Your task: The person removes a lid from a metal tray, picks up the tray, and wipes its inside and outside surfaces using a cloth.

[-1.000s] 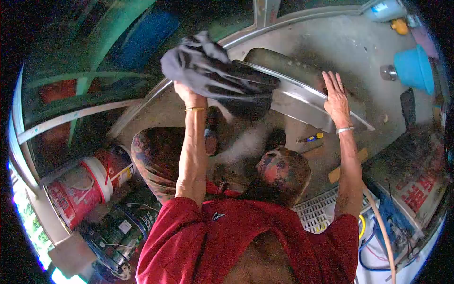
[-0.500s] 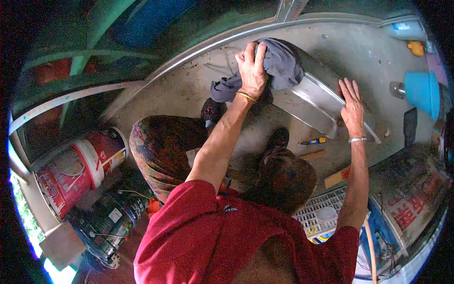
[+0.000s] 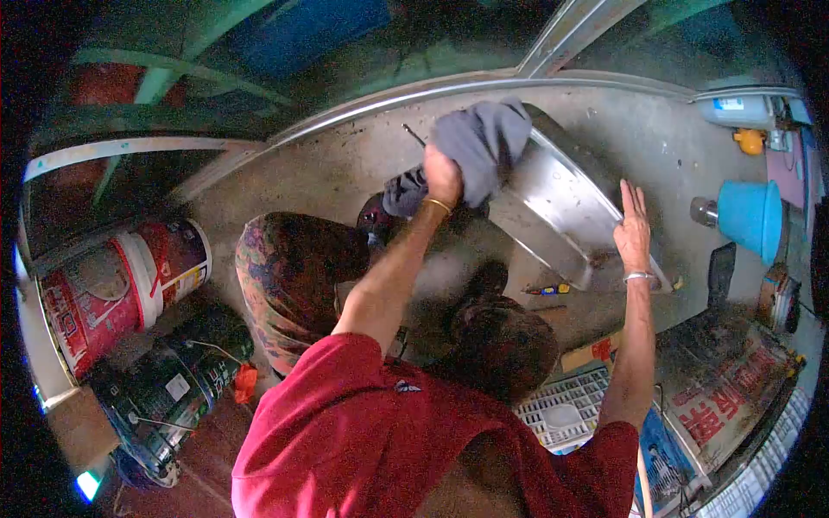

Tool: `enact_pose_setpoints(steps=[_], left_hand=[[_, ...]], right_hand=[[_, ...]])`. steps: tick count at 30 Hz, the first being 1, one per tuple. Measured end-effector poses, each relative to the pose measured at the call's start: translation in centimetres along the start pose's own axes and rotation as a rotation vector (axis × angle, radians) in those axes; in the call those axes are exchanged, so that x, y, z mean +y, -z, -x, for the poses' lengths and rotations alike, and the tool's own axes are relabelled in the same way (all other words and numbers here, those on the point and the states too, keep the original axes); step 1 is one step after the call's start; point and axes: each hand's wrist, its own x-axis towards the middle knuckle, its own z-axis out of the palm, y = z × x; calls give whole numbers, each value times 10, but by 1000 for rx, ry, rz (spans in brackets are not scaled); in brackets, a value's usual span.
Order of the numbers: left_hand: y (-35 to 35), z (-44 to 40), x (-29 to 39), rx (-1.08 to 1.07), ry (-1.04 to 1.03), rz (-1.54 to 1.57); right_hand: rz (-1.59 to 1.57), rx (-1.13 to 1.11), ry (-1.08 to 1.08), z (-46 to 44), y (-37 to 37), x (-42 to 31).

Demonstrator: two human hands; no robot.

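Note:
My left hand, slightly blurred, is closed on a bunched grey cloth at the left end of a stainless steel basin. Part of the cloth hangs below the wrist, and the fingers are partly hidden. The basin looks tilted on the floor, its shiny inner face toward me. Against its right rim lies my right hand, with the fingers stretched out. A yellow-and-blue tool rests on the floor below the basin.
Red buckets and a dark bucket lie at left. A blue bucket lies at right. A white plastic grid and a printed sack are at lower right. A metal-framed glass panel runs along the back.
My left hand has moved down and left with the cloth, which now covers less of the basin's inside. My right hand still rests at the rim. The camera view has shifted.

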Motion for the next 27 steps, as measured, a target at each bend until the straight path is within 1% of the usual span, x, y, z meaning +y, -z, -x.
enact_pose_setpoints(steps=[1,2,3,4,6,7,8,9,11,12,14,18,20,21,22,24,25,26,27], left_hand=[[15,4,6,-3,234,-214],[16,7,13,197,-12,307],[14,4,20,201,-17,308],[13,1,26,183,66,490],[10,-2,43,112,69,447],[5,-10,52,19,-156,7],[0,-13,83,-34,-402,-214],[-6,-11,103,-156,-484,-379],[-13,-17,84,-220,-463,-555],[-17,-19,63,-218,-456,-553],[-18,-15,10,-253,-502,-657],[4,13,-35,-180,-558,-632],[12,25,-65,-241,-235,-714],[10,28,-77,-239,-233,-712],[6,29,-89,-144,-165,-319],[5,19,-78,-38,-108,83],[7,11,-73,2,129,226],[12,1,-74,61,262,396],[19,-9,-62,146,385,571]], right_hand=[[0,9,-3,1,-1,1],[-1,18,-2,1,-2,2],[-2,29,3,-2,-3,3],[-9,31,7,-5,-5,2],[-1,39,-6,-6,-8,5],[9,46,-13,-7,-8,7],[-1,44,-19,-7,-6,6],[1,34,-20,-8,-4,6],[-2,23,3,-9,-3,7],[0,22,17,-10,-5,11],[-30,10,18,-11,-5,14],[-35,-12,15,-9,-4,11],[-58,16,36,-4,2,4],[-56,16,38,-2,2,3],[-16,32,31,1,0,4],[66,96,42,-1,0,3],[70,105,41,-5,2,6],[84,35,-70,-8,4,4],[93,-37,-180,-13,3,3]])
